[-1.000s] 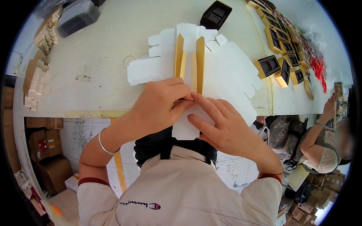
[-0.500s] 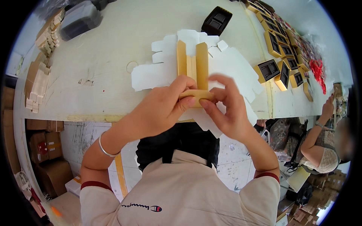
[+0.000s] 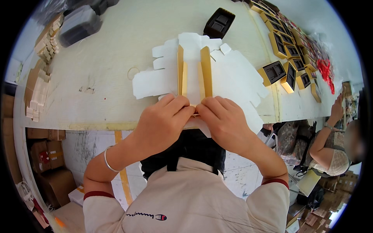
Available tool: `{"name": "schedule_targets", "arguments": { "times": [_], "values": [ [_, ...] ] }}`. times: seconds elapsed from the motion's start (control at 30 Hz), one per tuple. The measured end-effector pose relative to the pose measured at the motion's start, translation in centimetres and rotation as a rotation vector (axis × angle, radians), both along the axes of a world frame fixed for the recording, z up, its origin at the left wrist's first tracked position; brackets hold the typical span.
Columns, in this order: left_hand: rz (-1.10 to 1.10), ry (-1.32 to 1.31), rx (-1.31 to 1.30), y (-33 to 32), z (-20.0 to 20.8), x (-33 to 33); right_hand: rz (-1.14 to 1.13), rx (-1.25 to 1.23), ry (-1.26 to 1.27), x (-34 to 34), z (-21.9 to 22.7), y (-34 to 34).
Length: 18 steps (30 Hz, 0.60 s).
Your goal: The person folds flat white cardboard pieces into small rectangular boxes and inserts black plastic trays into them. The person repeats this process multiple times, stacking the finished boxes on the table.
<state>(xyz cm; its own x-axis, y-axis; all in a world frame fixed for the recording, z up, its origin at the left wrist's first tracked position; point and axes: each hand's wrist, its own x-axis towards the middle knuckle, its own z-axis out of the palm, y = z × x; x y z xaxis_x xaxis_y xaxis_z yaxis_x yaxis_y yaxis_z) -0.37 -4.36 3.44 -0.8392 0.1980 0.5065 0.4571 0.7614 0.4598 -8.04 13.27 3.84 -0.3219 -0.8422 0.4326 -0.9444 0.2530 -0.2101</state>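
A cardboard box blank [image 3: 233,72] lies on the table before me, white side up, with tabs along its edges. Two gold side panels [image 3: 206,72] stand up from it, folded lengthwise and parallel, running away from me. At the blank's near end, my left hand [image 3: 163,118] and my right hand [image 3: 223,118] meet close together. Both are closed, thumbs and fingers pinching the folded gold edge between them. Most of that near edge is hidden behind the fingers. Beyond the blank stands a black tray box [image 3: 219,23] with moulded compartments.
Gold boxes with black inserts [image 3: 274,73] stand in rows at the right. Stacked folded card pieces [image 3: 38,91] line the left edge, with clear plastic trays [image 3: 79,25] at the back left. Another person's arm [image 3: 326,124] shows at far right. Brown cartons [image 3: 54,182] sit under the table.
The raised near flap has been folded down, and both hands have turned over it, knuckles up. My right hand's lifted fingers have closed. The side panels now stand further apart.
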Motion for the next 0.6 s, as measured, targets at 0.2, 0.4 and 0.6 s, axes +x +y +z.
{"name": "schedule_targets", "arguments": {
  "times": [0.2, 0.4, 0.6],
  "values": [
    [-0.034, -0.259, -0.002, -0.5, 1.0, -0.5, -0.005, 0.259, -0.326, -0.8, 2.0, -0.3],
    [-0.128, -0.33, -0.097, -1.9, 3.3, -1.5, 0.093, 0.136, -0.512, -1.3, 2.3, 0.5],
    [-0.09, -0.264, -0.202, -2.5, 3.7, -0.9, -0.093, 0.108, -0.02, -4.1, 3.1, 2.6]
  ]
}}
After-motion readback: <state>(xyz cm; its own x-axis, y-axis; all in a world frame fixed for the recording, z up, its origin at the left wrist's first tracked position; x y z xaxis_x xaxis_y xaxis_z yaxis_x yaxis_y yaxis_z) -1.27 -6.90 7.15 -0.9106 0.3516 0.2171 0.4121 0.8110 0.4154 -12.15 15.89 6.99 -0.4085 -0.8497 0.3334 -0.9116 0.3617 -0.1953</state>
